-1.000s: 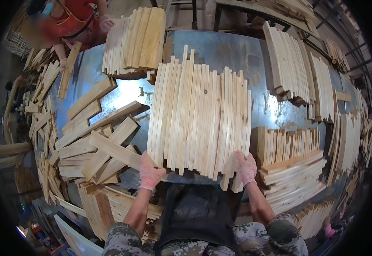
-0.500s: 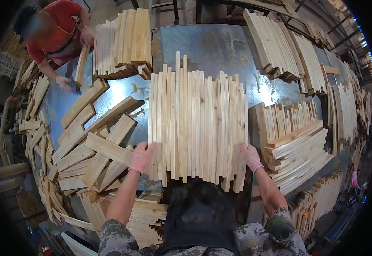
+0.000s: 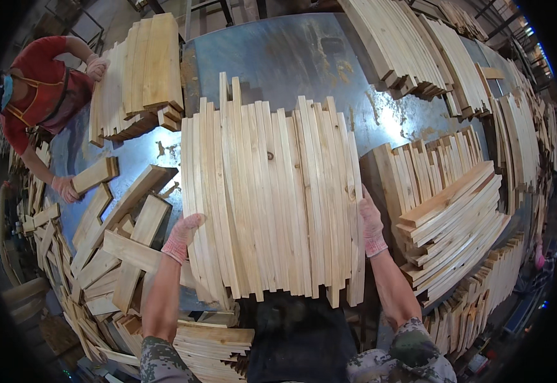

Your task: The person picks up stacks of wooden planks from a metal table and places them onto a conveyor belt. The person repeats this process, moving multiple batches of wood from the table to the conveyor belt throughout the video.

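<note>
A wide row of pale wooden strips (image 3: 269, 198), stood side by side with uneven ends, fills the middle in front of me. My left hand (image 3: 184, 237), in a pink glove, presses against the row's left side near its lower end. On the opposite side, my right hand (image 3: 371, 225), also gloved, grips the outermost strip. The row is clamped between both hands, and some of my fingers are hidden behind or under it. Its near ends hang over my dark apron (image 3: 301, 338).
Loose boards (image 3: 135, 252) lie crisscrossed at left. A board stack (image 3: 154, 64) stands at the back left beside a co-worker in red (image 3: 39, 89), whose hand is on a short board (image 3: 96, 175). More strip stacks (image 3: 454, 223) line the right of the metal table (image 3: 278, 51).
The strip row sits closer and larger in view, shifted left, with both hands still at its sides. The co-worker's board has left the upright position; one hand now touches the stack, the other a short board.
</note>
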Available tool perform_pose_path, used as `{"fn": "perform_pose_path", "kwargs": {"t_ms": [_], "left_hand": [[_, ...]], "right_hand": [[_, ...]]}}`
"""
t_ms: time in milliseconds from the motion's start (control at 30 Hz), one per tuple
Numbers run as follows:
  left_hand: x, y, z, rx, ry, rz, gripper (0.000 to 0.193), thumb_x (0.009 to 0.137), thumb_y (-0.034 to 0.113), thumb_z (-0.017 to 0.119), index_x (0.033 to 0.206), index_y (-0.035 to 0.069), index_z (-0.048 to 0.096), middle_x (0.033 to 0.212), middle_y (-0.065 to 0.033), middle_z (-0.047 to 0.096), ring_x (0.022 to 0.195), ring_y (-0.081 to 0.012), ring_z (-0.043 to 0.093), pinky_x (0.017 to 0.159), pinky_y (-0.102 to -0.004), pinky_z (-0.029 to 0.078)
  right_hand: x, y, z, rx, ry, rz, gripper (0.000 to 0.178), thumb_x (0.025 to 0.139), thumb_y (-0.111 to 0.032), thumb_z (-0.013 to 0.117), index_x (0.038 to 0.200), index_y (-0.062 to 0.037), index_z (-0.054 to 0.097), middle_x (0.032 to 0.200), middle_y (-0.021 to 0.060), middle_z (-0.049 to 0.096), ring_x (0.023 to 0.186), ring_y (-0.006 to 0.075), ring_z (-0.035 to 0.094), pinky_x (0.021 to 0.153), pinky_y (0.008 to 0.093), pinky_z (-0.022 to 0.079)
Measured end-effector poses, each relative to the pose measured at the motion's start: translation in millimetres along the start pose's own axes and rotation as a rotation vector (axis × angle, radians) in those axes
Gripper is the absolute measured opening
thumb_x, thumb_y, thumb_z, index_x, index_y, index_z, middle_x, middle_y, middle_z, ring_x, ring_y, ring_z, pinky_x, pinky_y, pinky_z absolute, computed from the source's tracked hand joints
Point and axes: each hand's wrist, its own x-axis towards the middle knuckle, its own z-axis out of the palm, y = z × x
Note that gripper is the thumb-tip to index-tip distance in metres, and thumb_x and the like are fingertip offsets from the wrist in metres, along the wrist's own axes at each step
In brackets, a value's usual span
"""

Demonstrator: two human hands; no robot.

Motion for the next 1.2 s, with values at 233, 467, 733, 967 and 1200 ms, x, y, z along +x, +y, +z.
{"fn": "perform_pose_path", "kwargs": {"t_ms": [233,467,733,967,1200], "left_hand": [[-41.6,41.7,78.9,-0.177,-0.024,-0.075,0.045,0.087,0.027,0.081,0.119,-0.003,0.072,0.112,-0.0167,0.077,0.099,-0.0300,0.077,0.088,-0.0470,0.064],[-42.4,28.1,66.4,-0.257,-0.091,-0.145,0.042,0.090,0.018,0.078,0.125,-0.004,0.069,0.110,-0.0168,0.076,0.096,-0.0276,0.077,0.082,-0.0417,0.066],[-128.8,54.6,128.8,-0.187,-0.071,0.095,0.080,0.088,0.015,0.079,0.159,0.007,0.043,0.137,-0.0119,0.065,0.125,-0.0223,0.065,0.102,-0.0387,0.057],[-202.3,-2.8,109.5,-0.187,0.044,0.396,0.095,0.083,0.019,0.090,0.163,0.006,0.039,0.147,-0.0104,0.059,0.133,-0.0208,0.058,0.111,-0.0356,0.050],[-362.3,-49.3,161.7,-0.234,0.325,0.630,0.109,0.082,0.031,0.091,0.168,0.005,0.031,0.162,-0.0114,0.046,0.149,-0.0229,0.043,0.123,-0.0383,0.036]], "right_hand": [[-0.1,-10.1,7.1,0.003,0.055,0.088,0.078,0.100,-0.029,0.071,0.162,0.0037,0.036,0.135,0.0094,0.065,0.120,0.0155,0.063,0.106,0.0311,0.050],[-5.9,-26.6,-16.1,0.145,-0.048,0.407,0.033,0.093,-0.020,0.074,0.120,-0.0023,0.068,0.105,0.0039,0.071,0.098,0.0178,0.070,0.094,0.0341,0.058],[-63.3,-46.0,-31.6,-0.013,0.001,0.278,0.035,0.086,-0.024,0.076,0.116,-0.0066,0.073,0.107,0.0036,0.076,0.104,0.0188,0.071,0.097,0.0354,0.056],[-28.2,-41.4,-87.6,-0.010,-0.126,0.150,0.008,0.095,-0.017,0.071,0.098,-0.0100,0.072,0.096,0.0026,0.070,0.089,0.0194,0.068,0.077,0.0353,0.057],[-10.6,-124.4,24.9,-0.182,-0.502,0.136,0.019,0.091,-0.021,0.071,0.086,-0.0114,0.055,0.084,0.0009,0.054,0.076,0.0153,0.051,0.069,0.0327,0.047]]}}
